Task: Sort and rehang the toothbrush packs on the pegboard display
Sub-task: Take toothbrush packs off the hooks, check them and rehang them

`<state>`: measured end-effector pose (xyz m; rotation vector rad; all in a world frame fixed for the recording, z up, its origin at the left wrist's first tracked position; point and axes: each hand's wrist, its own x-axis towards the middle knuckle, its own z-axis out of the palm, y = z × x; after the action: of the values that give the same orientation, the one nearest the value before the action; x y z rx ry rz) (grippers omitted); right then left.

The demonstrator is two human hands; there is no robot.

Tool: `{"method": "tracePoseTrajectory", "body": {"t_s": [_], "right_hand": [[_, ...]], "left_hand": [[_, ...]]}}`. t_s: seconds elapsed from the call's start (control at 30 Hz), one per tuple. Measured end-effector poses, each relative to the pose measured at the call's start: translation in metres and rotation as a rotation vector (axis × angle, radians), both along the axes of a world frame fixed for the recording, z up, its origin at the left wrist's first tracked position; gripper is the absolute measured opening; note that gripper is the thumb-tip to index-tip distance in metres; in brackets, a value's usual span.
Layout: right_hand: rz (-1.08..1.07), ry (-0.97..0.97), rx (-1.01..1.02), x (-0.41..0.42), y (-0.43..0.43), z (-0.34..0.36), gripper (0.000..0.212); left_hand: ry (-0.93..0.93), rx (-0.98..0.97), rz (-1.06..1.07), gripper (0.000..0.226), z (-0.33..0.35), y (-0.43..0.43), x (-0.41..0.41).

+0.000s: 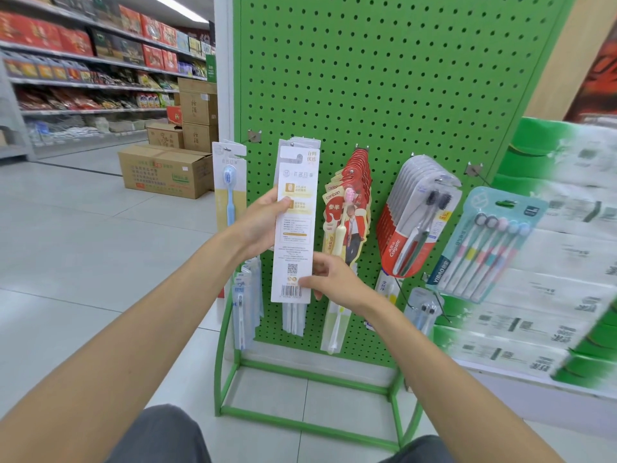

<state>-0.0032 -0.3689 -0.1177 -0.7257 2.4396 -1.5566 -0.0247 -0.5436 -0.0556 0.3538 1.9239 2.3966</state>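
A green pegboard [384,78] stands in front of me with toothbrush packs on hooks. My left hand [258,225] grips the left edge of a long white pack [295,215] whose printed back faces me. My right hand [329,279] pinches its lower right corner near the barcode. The pack's top lies over a stack of like packs on a hook [302,143]. A blue-brush pack [229,188] hangs at the far left. Red canban packs [350,202], Colgate packs [417,212] and a multi-brush pack [487,242] hang to the right.
Bare hooks stick out at the upper left [254,135] and right [474,170] of the board. Smaller packs [245,305] hang on a lower row. Wrapped tissue bundles [551,262] are stacked on the right. Cardboard boxes [163,170] sit on the floor at the left.
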Motion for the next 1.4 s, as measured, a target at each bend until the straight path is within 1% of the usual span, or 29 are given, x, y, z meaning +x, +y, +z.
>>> {"method": "tracePoseTrajectory", "body": {"t_s": [0.17,0.3,0.4,0.5,0.57,0.7,0.8,0.87,0.97,1.0,1.1,1.17,1.3,1.37,1.4], "right_hand": [[-0.045,-0.058,-0.044,0.001,-0.001,-0.001,0.031],[-0.079,-0.024,0.018,0.001,-0.005,0.002,0.024],[-0.14,0.059,-0.01,-0.005,-0.01,0.017,0.03],[-0.254,0.148,-0.116,-0.011,-0.015,0.039,0.042],[-0.325,0.194,-0.197,-0.014,-0.017,0.056,0.042],[-0.374,0.253,-0.252,-0.02,-0.016,0.084,0.034],[-0.399,0.309,-0.268,-0.022,-0.016,0.091,0.022],[-0.411,0.323,-0.318,-0.022,-0.016,0.094,0.017],[-0.419,0.331,-0.303,-0.023,-0.016,0.097,0.014],[-0.421,0.339,-0.29,-0.024,-0.016,0.097,0.015],[-0.45,0.353,-0.279,-0.025,-0.016,0.099,0.04],[-0.451,0.352,-0.287,-0.024,-0.017,0.102,0.045],[-0.461,0.358,-0.26,-0.023,-0.019,0.104,0.046],[-0.457,0.347,-0.246,-0.022,-0.021,0.104,0.039],[-0.433,0.322,-0.254,-0.021,-0.022,0.104,0.029]], "left_hand": [[-0.021,0.04,-0.013,0.035,-0.002,0.001,0.0],[-0.028,0.021,-0.019,0.035,-0.002,0.003,0.0],[-0.022,-0.008,-0.036,0.036,-0.001,0.005,0.001],[-0.024,-0.012,-0.06,0.038,0.001,0.006,0.003],[-0.03,-0.042,-0.073,0.039,0.0,0.006,0.005],[-0.03,-0.088,-0.077,0.044,-0.001,0.004,0.006],[-0.026,-0.084,-0.071,0.044,0.0,0.003,0.006],[-0.022,-0.113,-0.066,0.043,0.0,0.003,0.008],[-0.03,-0.132,-0.065,0.045,-0.001,0.003,0.009],[-0.035,-0.139,-0.064,0.047,0.0,0.002,0.009],[-0.044,-0.157,-0.069,0.049,0.0,0.0,0.009],[-0.056,-0.148,-0.078,0.049,-0.001,-0.001,0.008],[-0.047,-0.13,-0.085,0.048,-0.001,-0.002,0.01],[-0.024,-0.116,-0.093,0.045,-0.001,-0.002,0.01],[-0.008,-0.105,-0.104,0.044,-0.001,-0.002,0.01]]}}
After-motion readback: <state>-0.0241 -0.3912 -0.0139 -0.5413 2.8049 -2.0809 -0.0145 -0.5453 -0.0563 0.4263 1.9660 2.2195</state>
